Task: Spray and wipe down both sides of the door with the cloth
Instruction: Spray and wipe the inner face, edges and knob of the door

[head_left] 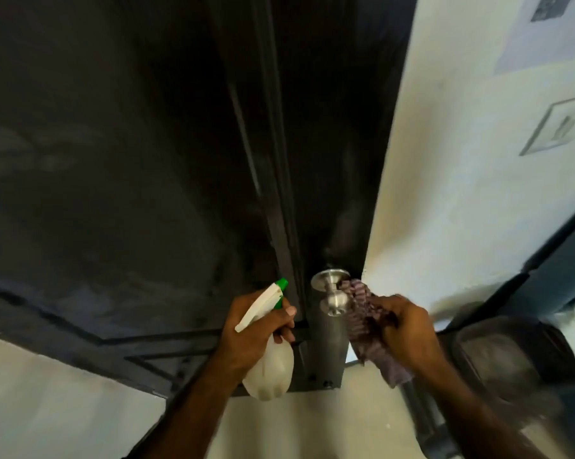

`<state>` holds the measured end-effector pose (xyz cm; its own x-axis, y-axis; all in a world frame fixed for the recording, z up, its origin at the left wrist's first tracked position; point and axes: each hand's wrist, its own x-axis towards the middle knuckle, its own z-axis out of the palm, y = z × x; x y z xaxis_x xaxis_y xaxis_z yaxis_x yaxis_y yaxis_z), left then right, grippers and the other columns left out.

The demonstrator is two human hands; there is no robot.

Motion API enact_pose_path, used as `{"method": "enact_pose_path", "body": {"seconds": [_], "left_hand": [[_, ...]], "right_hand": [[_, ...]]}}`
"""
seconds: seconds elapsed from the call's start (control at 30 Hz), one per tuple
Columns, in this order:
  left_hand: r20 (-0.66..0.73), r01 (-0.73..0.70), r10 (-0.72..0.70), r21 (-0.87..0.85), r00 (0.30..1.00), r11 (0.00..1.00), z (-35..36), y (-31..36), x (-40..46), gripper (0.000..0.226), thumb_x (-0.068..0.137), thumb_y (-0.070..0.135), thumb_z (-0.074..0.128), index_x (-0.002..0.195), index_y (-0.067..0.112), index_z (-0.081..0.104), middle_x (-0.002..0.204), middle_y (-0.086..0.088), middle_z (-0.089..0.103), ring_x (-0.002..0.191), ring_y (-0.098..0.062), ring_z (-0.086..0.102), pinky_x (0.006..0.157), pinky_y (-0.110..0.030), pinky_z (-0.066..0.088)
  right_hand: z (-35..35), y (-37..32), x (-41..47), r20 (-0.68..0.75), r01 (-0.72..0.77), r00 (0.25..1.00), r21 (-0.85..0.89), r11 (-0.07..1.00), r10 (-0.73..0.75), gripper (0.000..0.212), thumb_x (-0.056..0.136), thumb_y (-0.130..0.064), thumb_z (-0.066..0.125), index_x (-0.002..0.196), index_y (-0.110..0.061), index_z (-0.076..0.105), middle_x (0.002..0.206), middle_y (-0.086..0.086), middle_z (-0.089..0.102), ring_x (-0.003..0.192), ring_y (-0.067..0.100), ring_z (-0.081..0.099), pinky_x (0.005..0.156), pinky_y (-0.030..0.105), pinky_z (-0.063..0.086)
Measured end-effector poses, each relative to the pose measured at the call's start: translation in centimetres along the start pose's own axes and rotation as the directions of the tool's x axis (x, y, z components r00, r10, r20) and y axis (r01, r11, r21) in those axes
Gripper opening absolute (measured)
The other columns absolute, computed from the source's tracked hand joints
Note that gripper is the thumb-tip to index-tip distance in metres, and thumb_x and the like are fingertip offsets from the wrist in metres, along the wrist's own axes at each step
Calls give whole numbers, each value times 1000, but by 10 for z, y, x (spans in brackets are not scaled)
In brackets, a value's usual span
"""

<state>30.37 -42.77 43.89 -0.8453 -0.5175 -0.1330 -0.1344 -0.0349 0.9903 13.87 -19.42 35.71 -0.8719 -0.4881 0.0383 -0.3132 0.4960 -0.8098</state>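
**Cloth at the knob, bottle held ready**

The left hand (253, 329) has its fingers closed round the spray bottle (269, 366), nozzle aimed at the dark door (113, 160). The right hand (408, 332) grips the purple cloth (362, 309), bunched against the steel door knob (335, 301). The cloth could snag on the knob. The pale wall (461, 160) sits just beside the door edge, leaving the right hand little room; the left side is open.

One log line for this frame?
left hand: holds spray bottle | right hand: cloth beside door knob | door: dark
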Motion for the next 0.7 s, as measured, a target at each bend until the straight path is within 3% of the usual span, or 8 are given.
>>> {"method": "enact_pose_path", "body": {"seconds": [0.07,0.1,0.2,0.3,0.4,0.5,0.6,0.7], "left_hand": [[-15,42,-42,32,999,999,0,-11,-1,52,79,33,80,106,-9,66,82,-23,72,69,-35,71,64,-32,56],[0,58,-58,58,998,997,7,-17,0,46,81,31,81,104,-7,67,82,-23,73,70,-35,71,65,-33,56],[-5,127,-128,132,992,983,15,-22,2,31,91,18,81,113,2,66,82,-17,75,71,-30,74,65,-29,59],[-30,182,-179,181,983,967,27,-25,10,30,90,10,80,114,2,64,78,-14,73,64,-21,73,57,-23,57],[-35,153,-149,259,988,954,34,-31,17,28,90,2,78,105,-16,64,63,-8,67,53,-20,67,50,-20,49],[-53,152,-142,285,988,947,35,-32,15,20,89,1,78,98,-12,65,54,-4,63,49,-19,64,49,-22,48],[-49,167,-160,239,986,957,35,-29,14,22,90,6,79,97,-10,65,60,-10,65,52,-24,65,51,-23,49],[-116,198,-175,222,978,955,38,-28,14,42,76,22,84,98,-9,65,57,-8,63,51,-23,64,52,-28,50]], "right_hand": [[9,10,-11,78,-285,958,337,898,275,27,104,0,61,112,-19,78,102,-1,81,102,29,78,77,24,63],[11,17,-20,80,-363,922,522,772,379,28,106,2,57,114,-17,77,104,5,82,104,33,78,79,36,66],[16,7,-30,125,-395,859,778,488,497,33,108,4,46,120,-12,73,117,18,78,109,42,73,89,52,62],[18,-7,-28,225,-410,868,828,382,443,38,107,0,47,132,-15,71,128,16,75,121,43,69,101,62,58],[9,-24,-25,282,-382,883,896,226,375,42,106,1,46,143,-9,64,137,17,71,126,38,69,102,50,61],[-5,-24,-32,306,-334,910,941,58,280,51,100,8,42,148,0,56,147,24,63,134,41,62,108,48,56],[-16,-23,-40,321,-324,930,946,-15,182,64,93,14,38,154,-2,50,154,23,57,142,43,56,111,52,53],[-17,-33,-41,280,-283,940,959,-14,194,71,88,15,45,153,-12,54,148,16,65,131,36,66,99,48,61]]}}
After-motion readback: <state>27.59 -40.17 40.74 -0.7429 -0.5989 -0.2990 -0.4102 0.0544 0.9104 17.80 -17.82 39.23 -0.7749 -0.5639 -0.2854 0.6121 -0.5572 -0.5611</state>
